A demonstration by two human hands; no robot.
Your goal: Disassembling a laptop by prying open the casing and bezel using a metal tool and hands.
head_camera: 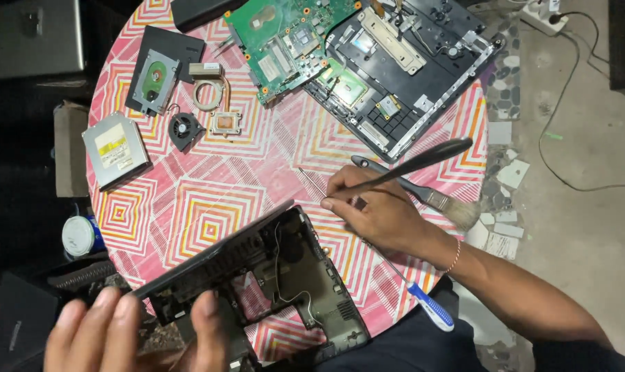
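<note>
Right now the right hand [381,213] sits over the middle of the round counter [188,207], its fingers [340,196] closed around the black handle of a paintbrush [423,176], bristles fanned out towards the counter's right edge. Down at the near edge the left hand [126,331] has its fingers clamped on the laptop bottom case [285,282], thumb over the inner lip, tilting the shell up on its side.

That case is dark hard plastic, ribbed with vents along one wall, thin wires trailing through it, and the patterned cloth shows through its cut-outs. To brush it well, I would say keep the shell tipped and steady so dust falls away from the cavity, and use light strokes near those loose wires.

A slim screwdriver with a blue and white handle [429,306] lies just beside the right wrist, its shaft running under the hand. A second dark-handled tool [395,178] lies under the brush.

Further off, a green motherboard [285,41] rests against the black laptop upper chassis [402,76], all flat metal brackets and ribbon sockets. To the left: a small round black fan [186,129], a copper heat pipe [212,96] bent in a loop, a bare hard drive [154,81] on a black sleeve, and a grey slab of an optical drive [115,149] at the counter's rim.
</note>
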